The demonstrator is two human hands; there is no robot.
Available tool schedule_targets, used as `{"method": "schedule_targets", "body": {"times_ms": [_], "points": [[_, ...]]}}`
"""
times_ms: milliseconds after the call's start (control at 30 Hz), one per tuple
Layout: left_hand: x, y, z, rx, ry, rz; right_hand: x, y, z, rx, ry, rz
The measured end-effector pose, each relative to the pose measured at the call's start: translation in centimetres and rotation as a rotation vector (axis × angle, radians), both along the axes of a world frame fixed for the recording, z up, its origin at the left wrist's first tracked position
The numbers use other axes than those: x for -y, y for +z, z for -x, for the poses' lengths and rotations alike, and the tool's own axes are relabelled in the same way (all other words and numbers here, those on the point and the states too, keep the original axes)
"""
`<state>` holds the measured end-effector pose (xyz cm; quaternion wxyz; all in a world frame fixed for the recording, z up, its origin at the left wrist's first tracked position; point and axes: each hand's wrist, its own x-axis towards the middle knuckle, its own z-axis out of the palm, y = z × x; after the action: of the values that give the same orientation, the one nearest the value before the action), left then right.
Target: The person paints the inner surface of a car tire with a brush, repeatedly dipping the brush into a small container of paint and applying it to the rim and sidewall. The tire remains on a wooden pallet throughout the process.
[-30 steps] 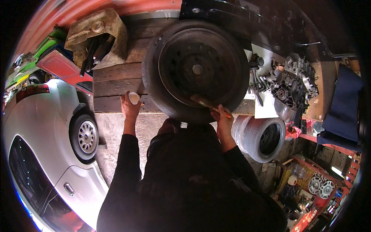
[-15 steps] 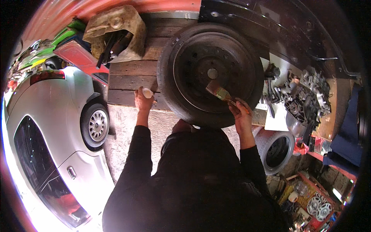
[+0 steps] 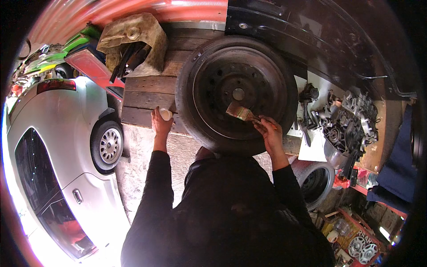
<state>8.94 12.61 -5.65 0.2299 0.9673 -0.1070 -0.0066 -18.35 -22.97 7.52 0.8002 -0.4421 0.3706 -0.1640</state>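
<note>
A wheel with a black tyre (image 3: 186, 95) and a dark, grimy steel rim (image 3: 258, 75) lies flat on a wooden plank bench. My right hand (image 3: 271, 135) grips a flat paintbrush (image 3: 239, 111) by its handle, the bristles over the rim just below the centre hole. Whether they touch the metal I cannot tell. My left hand (image 3: 161, 124) is closed round a small white cup (image 3: 166, 114) by the bench's front edge, left of the tyre. What the cup contains is not clear.
A cut-open, dirty plastic jug (image 3: 153, 42) with dark tools inside stands on the planks (image 3: 147, 84). Greasy engine parts (image 3: 351, 120) lie to the right. Below them a second tyre (image 3: 327, 178) rests on the floor. A silver car (image 3: 62, 147) stands at left.
The brush has shifted slightly left across the rim and lies flatter. My left hand still holds the cup beside the tyre. The whole view has shifted a little.
</note>
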Motion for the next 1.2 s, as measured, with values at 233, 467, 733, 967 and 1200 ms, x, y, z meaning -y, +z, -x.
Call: {"method": "schedule_targets", "body": {"times_ms": [233, 467, 733, 967, 1200], "points": [[5.2, 6.0, 4.1, 0.070, -0.105, 0.488, 1.2, -1.5, 0.0, 0.028, -0.037, -0.077], [11.1, 4.5, 10.0, 0.204, -0.051, 0.478, -0.1, 0.8, -2.8, 0.111, -0.038, -0.143], [11.4, 4.0, 9.9, 0.204, 0.000, 0.519, 0.9, 1.1, -5.4, 0.052, 0.119, 0.194], [11.6, 4.2, 10.1, 0.206, 0.037, 0.496, 4.8, -2.0, -4.6, -0.212, 0.381, 0.574], [11.9, 4.4, 9.9, 0.199, 0.048, 0.495, 2.8, -3.2, -5.3, -0.098, 0.620, 0.624]]}}
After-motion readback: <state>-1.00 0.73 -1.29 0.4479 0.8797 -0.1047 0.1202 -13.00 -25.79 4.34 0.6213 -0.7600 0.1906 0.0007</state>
